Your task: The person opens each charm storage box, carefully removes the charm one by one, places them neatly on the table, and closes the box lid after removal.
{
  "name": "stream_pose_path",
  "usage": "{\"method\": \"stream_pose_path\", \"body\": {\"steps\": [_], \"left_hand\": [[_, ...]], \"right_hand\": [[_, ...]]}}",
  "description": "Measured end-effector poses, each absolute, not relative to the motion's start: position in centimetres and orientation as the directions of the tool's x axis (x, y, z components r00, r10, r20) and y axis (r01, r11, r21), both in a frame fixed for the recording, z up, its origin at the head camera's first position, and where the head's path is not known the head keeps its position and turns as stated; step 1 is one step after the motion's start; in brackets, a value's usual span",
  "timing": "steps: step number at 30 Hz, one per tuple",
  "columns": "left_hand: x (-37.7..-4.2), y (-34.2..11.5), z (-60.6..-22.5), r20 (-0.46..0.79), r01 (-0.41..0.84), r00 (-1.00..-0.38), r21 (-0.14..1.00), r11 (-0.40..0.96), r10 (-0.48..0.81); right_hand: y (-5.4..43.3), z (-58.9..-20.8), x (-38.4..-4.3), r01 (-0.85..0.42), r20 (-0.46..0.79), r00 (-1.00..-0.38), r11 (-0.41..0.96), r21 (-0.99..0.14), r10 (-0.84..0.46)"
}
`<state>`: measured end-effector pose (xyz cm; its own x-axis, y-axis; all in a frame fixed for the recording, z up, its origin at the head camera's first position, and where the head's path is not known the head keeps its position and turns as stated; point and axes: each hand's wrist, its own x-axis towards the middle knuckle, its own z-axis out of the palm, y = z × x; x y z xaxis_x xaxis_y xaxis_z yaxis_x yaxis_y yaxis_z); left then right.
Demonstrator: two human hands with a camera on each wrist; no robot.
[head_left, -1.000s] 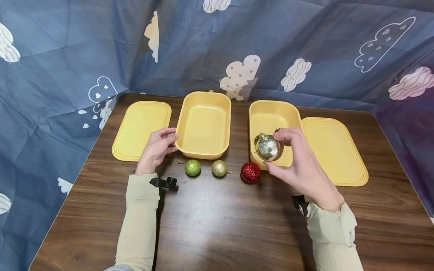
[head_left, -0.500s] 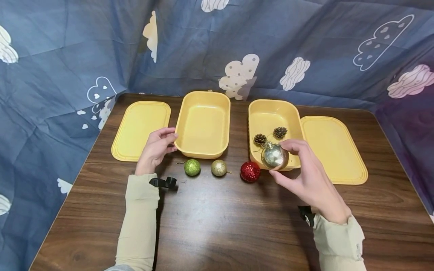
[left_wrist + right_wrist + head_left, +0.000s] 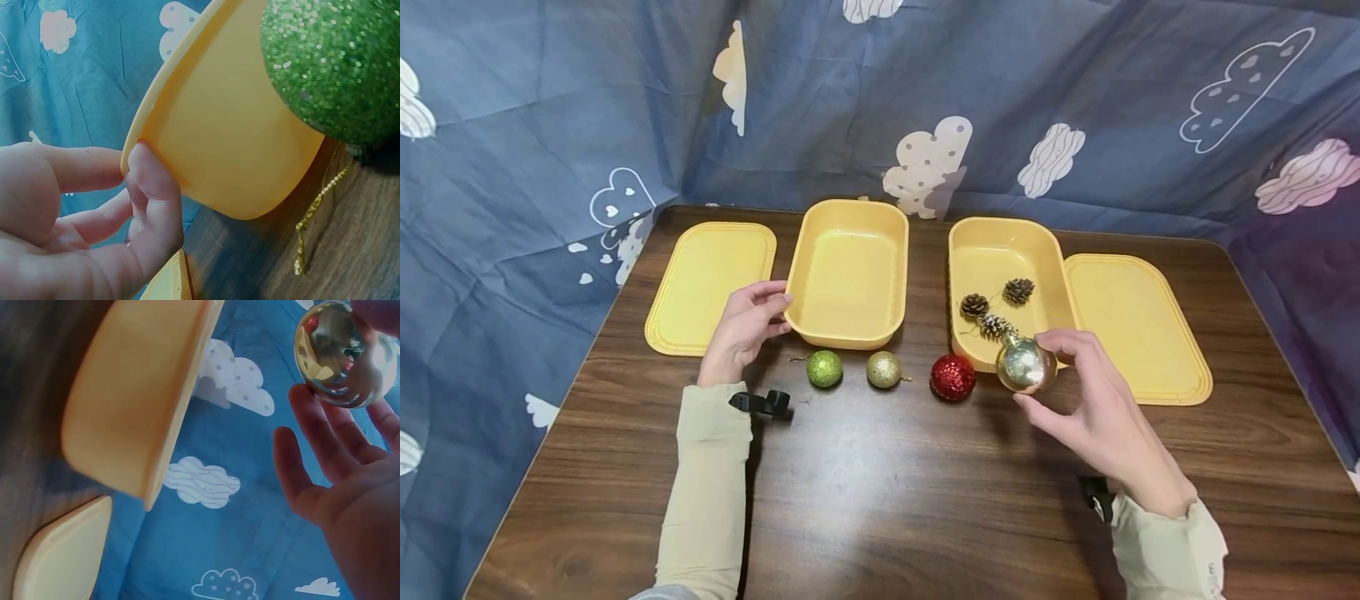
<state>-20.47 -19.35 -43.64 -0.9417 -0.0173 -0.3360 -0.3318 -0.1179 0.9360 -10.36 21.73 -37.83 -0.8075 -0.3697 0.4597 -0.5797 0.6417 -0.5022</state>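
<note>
Your right hand (image 3: 1101,417) pinched the shiny gold ball (image 3: 1026,365) in its grip, thumb below and fingers above, as the head view showed it. The ball was at the near edge of the right box (image 3: 1000,262), covering part of its rim from above; whether it touched that rim you could not tell. Your left hand (image 3: 743,329) had its grip pinched on the left rim of the left box (image 3: 848,287), which stood upright with its bare yellow floor showing.

Inside the right box lay 3 pinecones: a brown pinecone (image 3: 973,306), a frosted pinecone (image 3: 996,326) just beside it, and a darker pinecone (image 3: 1019,291) farther back.

On the brown wooden surface (image 3: 880,500), 3 more balls sat in a row on your side of the boxes: the green glitter ball (image 3: 824,368), the pale gold glitter ball (image 3: 883,369) and the red ball (image 3: 952,377). The left lid (image 3: 711,283) lay flat left of the left box, the right lid (image 3: 1138,325) just beside the right box. Behind everything hung a blue curtain (image 3: 820,100) with cloud prints.
</note>
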Motion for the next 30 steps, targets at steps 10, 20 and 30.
{"method": "stream_pose_path", "body": {"steps": [10, 20, 30], "left_hand": [[-20.5, -19.3, -43.6, -0.334, -0.329, -0.942, 0.936, -0.121, -0.021], [-20.3, -19.3, -43.6, -0.331, -0.327, -0.943, 0.938, -0.117, -0.017], [-20.4, -19.4, -43.7, -0.332, -0.328, -0.943, 0.936, -0.124, -0.01]], "right_hand": [[23.8, -39.9, -9.0, -0.567, 0.424, -0.818, 0.667, -0.483, -0.389], [24.7, -41.8, -8.2, -0.537, 0.415, -0.834, 0.711, -0.454, -0.365], [24.8, -43.3, -8.1, -0.508, 0.363, -0.854, 0.751, -0.421, -0.374]]}}
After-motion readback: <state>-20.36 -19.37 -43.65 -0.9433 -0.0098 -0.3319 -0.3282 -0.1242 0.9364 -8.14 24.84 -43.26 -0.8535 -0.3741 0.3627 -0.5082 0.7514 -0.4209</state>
